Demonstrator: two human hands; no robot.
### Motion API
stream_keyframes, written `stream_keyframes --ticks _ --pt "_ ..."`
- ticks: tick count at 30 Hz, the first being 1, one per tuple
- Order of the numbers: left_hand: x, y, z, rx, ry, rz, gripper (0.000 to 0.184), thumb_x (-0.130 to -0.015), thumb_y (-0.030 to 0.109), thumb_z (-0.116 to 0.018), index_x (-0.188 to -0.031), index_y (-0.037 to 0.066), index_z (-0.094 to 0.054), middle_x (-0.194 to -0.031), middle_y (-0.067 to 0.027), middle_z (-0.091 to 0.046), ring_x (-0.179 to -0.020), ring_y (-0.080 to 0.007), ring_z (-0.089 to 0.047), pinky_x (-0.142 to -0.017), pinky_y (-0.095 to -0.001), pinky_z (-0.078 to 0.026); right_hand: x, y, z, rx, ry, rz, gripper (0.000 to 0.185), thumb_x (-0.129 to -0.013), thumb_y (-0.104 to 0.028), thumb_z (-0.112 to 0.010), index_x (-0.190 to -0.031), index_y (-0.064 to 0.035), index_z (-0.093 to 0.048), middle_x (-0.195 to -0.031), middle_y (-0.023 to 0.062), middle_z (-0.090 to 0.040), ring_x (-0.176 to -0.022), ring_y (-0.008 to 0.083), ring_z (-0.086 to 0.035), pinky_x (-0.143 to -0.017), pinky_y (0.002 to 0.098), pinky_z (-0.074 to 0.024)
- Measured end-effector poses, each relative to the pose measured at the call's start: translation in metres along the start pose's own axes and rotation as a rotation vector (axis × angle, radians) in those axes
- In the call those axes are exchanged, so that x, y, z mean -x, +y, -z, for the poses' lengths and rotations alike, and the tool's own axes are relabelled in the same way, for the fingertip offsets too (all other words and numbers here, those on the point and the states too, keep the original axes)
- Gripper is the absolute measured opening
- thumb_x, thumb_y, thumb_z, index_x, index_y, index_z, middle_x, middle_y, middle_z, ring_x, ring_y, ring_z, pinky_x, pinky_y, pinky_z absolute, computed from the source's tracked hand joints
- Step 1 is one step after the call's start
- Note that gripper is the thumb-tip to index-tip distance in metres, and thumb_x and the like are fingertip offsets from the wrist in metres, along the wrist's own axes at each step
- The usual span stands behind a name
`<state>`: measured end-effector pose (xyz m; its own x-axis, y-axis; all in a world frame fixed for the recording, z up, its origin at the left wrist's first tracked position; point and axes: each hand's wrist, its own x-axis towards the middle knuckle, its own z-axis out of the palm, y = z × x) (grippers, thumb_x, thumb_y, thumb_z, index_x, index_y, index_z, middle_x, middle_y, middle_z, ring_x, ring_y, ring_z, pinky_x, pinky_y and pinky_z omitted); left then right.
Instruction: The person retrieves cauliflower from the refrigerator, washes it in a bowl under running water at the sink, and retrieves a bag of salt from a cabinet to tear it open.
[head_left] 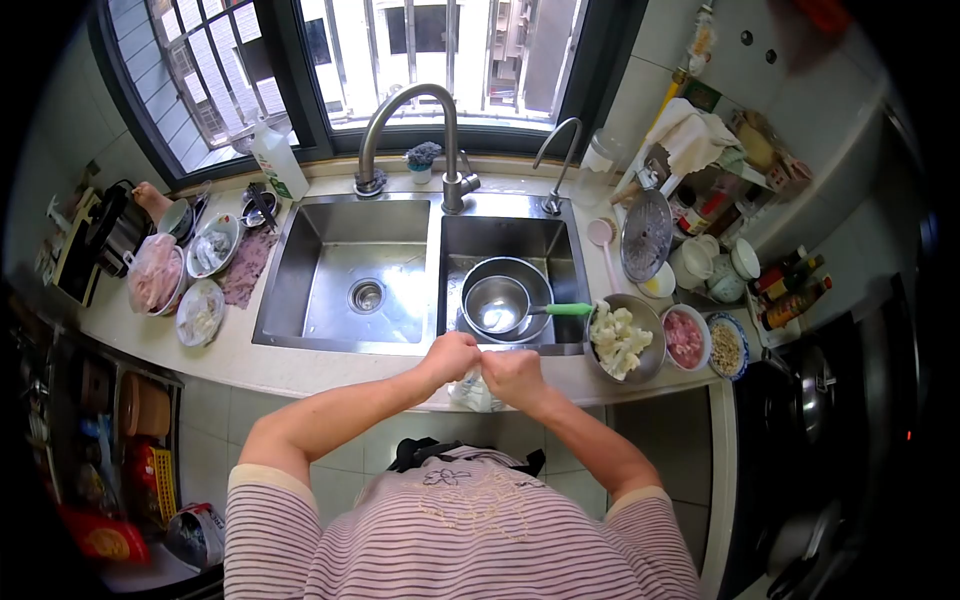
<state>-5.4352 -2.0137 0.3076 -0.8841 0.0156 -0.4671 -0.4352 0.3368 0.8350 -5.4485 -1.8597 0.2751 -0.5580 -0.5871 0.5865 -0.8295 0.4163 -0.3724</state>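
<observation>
My left hand (450,360) and my right hand (514,374) meet at the front edge of the sink, both closed with the knuckles up. Below and between them hangs a clear plastic bag (472,392), gripped near its top by both hands. What the bag holds is too unclear to name. Just beyond the hands, in the right basin (505,238), a pot (508,266) contains a smaller ladle-like pan (497,305) with a green handle (568,310). A metal bowl of cauliflower (620,338) stands to the right of my right hand.
The left basin (335,250) lies under a tall faucet (412,95). Right of the cauliflower are a bowl of cut meat (685,338) and a bowl of chopped pieces (727,347), near the dark stove (800,400). Several dishes, including a white plate (201,312), line the left counter.
</observation>
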Motion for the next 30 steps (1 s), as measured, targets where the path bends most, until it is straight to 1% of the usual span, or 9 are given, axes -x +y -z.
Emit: stream_keyframes --ticks 3,9,13,17,21,22,25,28,30 --pt "-0.002 -0.008 0.002 0.285 -0.094 0.116 0.01 -0.075 0.01 -0.055 -0.068 0.003 -0.056 -0.049 -0.0018 -0.044 -0.034 -0.0111 -0.038 -0.032 -0.0261 -0.027 -0.002 -0.002 0.002 0.011 0.008 0.056 0.014 -0.07 -0.007 -0.058 -0.06 -0.0081 -0.048 -0.05 0.0076 -0.049 -0.043 0.0248 -0.052 -0.041 0.0358 -0.0399" --pt "-0.002 -0.017 -0.001 0.415 -0.054 0.18 0.008 -0.076 0.011 -0.056 -0.07 0.006 -0.054 -0.051 0.0003 -0.043 -0.035 -0.0083 -0.035 -0.032 -0.0238 -0.023 0.0 -0.004 0.001 0.048 0.012 0.051 0.012 -0.069 -0.008 -0.059 -0.062 -0.0072 -0.05 -0.053 0.0071 -0.05 -0.047 0.0249 -0.053 -0.044 0.0356 -0.0415" --pt "0.001 -0.018 0.005 0.222 -0.035 -0.067 0.01 -0.078 0.018 -0.059 -0.071 0.011 -0.056 -0.053 0.0046 -0.044 -0.042 -0.0047 -0.038 -0.037 -0.0206 -0.026 0.003 -0.01 0.007 -0.045 0.13 -0.179 0.01 -0.072 -0.012 -0.065 -0.071 -0.0052 -0.058 -0.063 0.0085 -0.054 -0.06 0.0275 -0.056 -0.054 0.0372 -0.0439" --pt "-0.001 -0.028 0.01 0.186 0.029 -0.167 0.011 -0.079 0.017 -0.057 -0.073 0.009 -0.058 -0.057 0.0049 -0.048 -0.047 -0.0035 -0.04 -0.041 -0.0197 -0.029 0.013 0.001 0.031 -0.166 -0.057 -0.37 0.016 -0.072 -0.016 -0.069 -0.078 -0.003 -0.06 -0.073 0.0098 -0.053 -0.068 0.0253 -0.054 -0.06 0.034 -0.0443" --pt "0.006 -0.017 0.01 0.152 0.033 -0.118 0.014 -0.079 0.015 -0.057 -0.072 0.004 -0.06 -0.06 0.0043 -0.052 -0.054 -0.0033 -0.044 -0.047 -0.0212 -0.036 0.022 0.005 0.034 -0.429 -0.082 -0.579 0.014 -0.075 -0.011 -0.067 -0.083 -0.0003 -0.062 -0.075 0.0048 -0.055 -0.066 0.0131 -0.055 -0.059 0.0256 -0.0452" --pt "0.008 -0.015 0.011 0.118 0.045 -0.105 0.013 -0.078 0.015 -0.058 -0.072 0.004 -0.061 -0.06 0.0008 -0.055 -0.055 -0.0085 -0.05 -0.05 -0.0246 -0.04 0.022 0.005 0.034 -0.444 -0.085 -0.6 0.012 -0.077 -0.009 -0.066 -0.084 0.0006 -0.064 -0.074 0.0039 -0.057 -0.066 0.0097 -0.056 -0.06 0.023 -0.0458" --pt "0.017 -0.01 0.011 -0.507 0.27 -0.51 0.009 -0.076 0.014 -0.06 -0.077 0.005 -0.062 -0.071 -0.0049 -0.062 -0.064 -0.0185 -0.057 -0.054 -0.0303 -0.045 0.023 0.002 0.035 -0.522 -0.031 -0.633 0.01 -0.078 -0.007 -0.064 -0.084 0.001 -0.064 -0.072 0.0047 -0.059 -0.066 0.0097 -0.056 -0.06 0.0227 -0.0454" --pt "0.034 0.012 -0.004 -0.648 0.468 -0.95 0.01 -0.074 0.014 -0.062 -0.082 0.007 -0.061 -0.081 -0.0079 -0.062 -0.076 -0.0262 -0.057 -0.059 -0.0365 -0.047 0.025 0.002 0.033 -0.59 -0.002 -0.644 0.009 -0.08 -0.006 -0.062 -0.084 0.0014 -0.065 -0.072 0.005 -0.06 -0.066 0.0092 -0.056 -0.059 0.0232 -0.0445" --pt "0.034 0.01 -0.021 -0.644 0.352 -0.821 0.014 -0.073 0.013 -0.065 -0.086 0.008 -0.062 -0.081 -0.0073 -0.061 -0.078 -0.0255 -0.058 -0.063 -0.0366 -0.048 0.02 -0.002 0.039 -0.548 -0.031 -0.659 0.009 -0.08 -0.006 -0.062 -0.084 0.0013 -0.065 -0.073 0.0047 -0.06 -0.066 0.0087 -0.056 -0.058 0.0236 -0.044"
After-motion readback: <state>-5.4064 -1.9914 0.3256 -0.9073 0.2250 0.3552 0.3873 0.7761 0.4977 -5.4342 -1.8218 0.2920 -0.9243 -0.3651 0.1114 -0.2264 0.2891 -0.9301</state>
